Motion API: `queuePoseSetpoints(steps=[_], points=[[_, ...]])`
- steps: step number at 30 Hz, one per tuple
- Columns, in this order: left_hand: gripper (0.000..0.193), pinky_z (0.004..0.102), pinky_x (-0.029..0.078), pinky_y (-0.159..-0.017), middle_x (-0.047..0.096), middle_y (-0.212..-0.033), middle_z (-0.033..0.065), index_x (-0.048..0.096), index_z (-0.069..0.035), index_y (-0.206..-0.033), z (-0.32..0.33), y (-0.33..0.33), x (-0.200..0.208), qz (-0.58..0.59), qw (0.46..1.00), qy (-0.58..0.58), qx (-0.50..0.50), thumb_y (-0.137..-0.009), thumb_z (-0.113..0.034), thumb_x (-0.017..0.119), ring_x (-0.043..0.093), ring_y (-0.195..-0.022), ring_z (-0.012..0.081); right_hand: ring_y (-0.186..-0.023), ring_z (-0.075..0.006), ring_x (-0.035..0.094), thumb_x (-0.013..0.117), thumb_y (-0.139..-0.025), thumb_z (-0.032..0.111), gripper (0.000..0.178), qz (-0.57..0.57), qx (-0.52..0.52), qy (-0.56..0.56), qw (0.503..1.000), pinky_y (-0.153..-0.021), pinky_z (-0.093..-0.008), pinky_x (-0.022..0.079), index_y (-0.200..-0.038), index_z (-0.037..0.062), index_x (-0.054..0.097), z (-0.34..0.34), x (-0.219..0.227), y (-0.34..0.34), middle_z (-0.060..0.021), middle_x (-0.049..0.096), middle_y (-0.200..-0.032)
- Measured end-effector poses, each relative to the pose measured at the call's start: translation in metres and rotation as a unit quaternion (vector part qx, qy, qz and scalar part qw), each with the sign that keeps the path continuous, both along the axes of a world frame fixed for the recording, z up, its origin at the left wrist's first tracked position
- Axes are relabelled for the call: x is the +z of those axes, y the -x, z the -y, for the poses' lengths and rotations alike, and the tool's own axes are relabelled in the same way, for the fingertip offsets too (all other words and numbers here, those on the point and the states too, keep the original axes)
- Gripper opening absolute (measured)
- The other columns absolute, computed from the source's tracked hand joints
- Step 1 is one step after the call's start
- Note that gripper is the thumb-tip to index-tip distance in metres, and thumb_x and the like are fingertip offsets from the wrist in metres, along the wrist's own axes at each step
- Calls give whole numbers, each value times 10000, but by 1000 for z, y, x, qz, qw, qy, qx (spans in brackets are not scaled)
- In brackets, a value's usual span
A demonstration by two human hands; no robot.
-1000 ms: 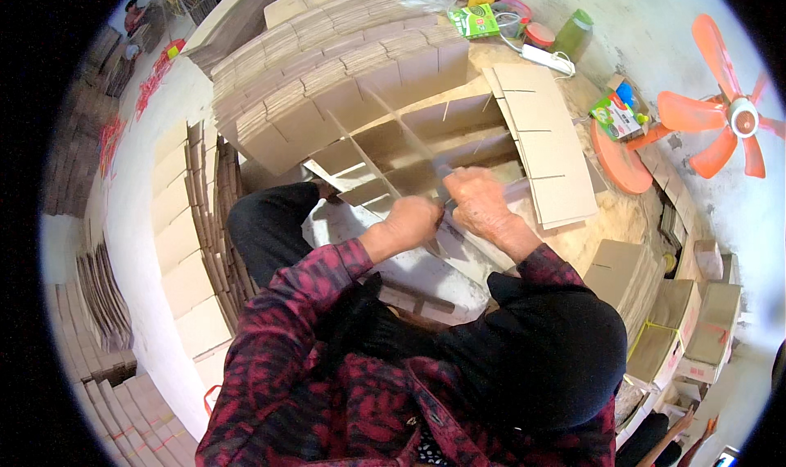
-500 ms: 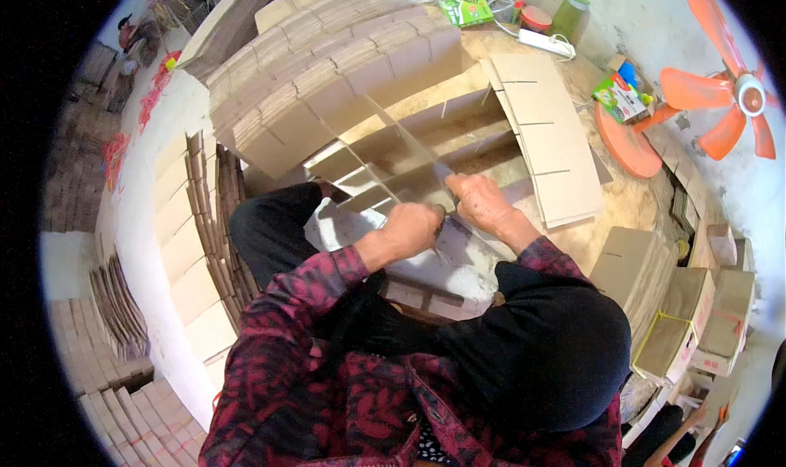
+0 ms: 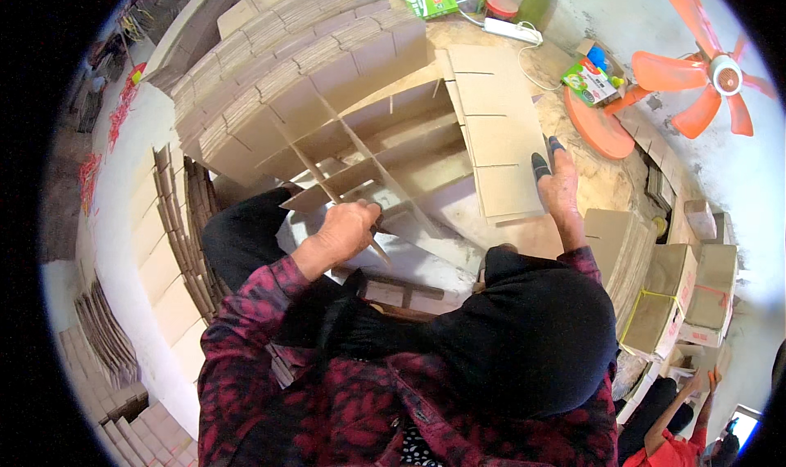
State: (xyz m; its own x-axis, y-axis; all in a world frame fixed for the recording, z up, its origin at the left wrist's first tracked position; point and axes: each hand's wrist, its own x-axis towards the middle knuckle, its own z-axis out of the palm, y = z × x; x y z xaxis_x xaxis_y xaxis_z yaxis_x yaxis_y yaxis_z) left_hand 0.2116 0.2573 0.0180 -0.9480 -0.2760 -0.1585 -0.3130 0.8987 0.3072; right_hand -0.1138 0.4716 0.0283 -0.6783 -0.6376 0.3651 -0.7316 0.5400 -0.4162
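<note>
Slotted cardboard strips cross one another in a partition grid (image 3: 413, 139), standing over a white surface (image 3: 426, 275) between my legs. My left hand (image 3: 340, 234) is closed around the near end of a long cardboard strip (image 3: 309, 164) in that grid. To the right, a small stack of slotted cardboard sheets (image 3: 499, 135) lies beside the grid. My right hand (image 3: 561, 193) is at the stack's right edge, its fingers stretched out and apart. Dark covers sit on two of its fingertips. Its thumb is hard to make out.
Tall rows of stacked cardboard strips (image 3: 303, 74) stand beyond the grid, and more cardboard (image 3: 168, 246) lies to the left. An orange fan (image 3: 720, 78) is at the far right, near a white power strip (image 3: 513, 31). Tied cardboard bundles (image 3: 659, 303) and another person's red sleeve (image 3: 675, 451) are lower right.
My right hand has let go of a cardboard strip in the grid and moved right to the sheet stack. My left hand still grips its strip. The whole view has shifted slightly.
</note>
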Motion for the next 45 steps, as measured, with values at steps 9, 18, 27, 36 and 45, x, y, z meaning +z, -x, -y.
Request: queuePoseSetpoints(steps=[9, 18, 27, 36, 45], points=[[211, 451, 524, -700, 596, -883, 139, 564, -33, -859, -13, 91, 57, -38, 998, 6, -52, -655, -54, 614, 618, -869, 352, -877, -188, 583, 662, -821, 119, 301, 387, 24, 99, 916, -823, -312, 464, -1062, -34, 568, -2, -23, 46, -98, 632, -965], [217, 491, 495, -723, 574, -874, 163, 522, -33, -853, -18, 90, 11, 15, 998, -39, -37, -651, -51, 597, 589, -879, 382, -788, -100, 497, 626, -860, 179, 212, 470, 49, 56, 880, -735, -241, 416, -950, -11, 596, -27, 21, 111, 7, 558, -835], [129, 495, 476, -661, 582, -804, 192, 515, -25, -816, -23, 86, -14, -39, 997, -55, -31, -700, -57, 562, 598, -772, 409, -630, -344, 485, 648, -854, 136, 197, 22, 57, -32, 998, -630, -385, 439, -841, -29, 541, -10, 50, 102, -208, 556, -707], [111, 478, 498, -637, 617, -751, 201, 550, -20, -792, -19, 77, -12, -57, 998, -30, -17, -689, -53, 575, 627, -753, 402, -718, -179, 470, 604, -896, 94, 134, 45, 144, 52, 987, -659, -323, 411, -938, -16, 541, -2, 109, 41, -106, 516, -758], [128, 473, 511, -666, 616, -826, 178, 552, -24, -806, -28, 65, -18, -61, 997, -48, -10, -680, -36, 571, 630, -801, 379, -694, -143, 506, 600, -882, 129, 180, 156, 12, -8, 988, -644, -292, 428, -984, -19, 591, -12, 50, 65, -61, 574, -757]])
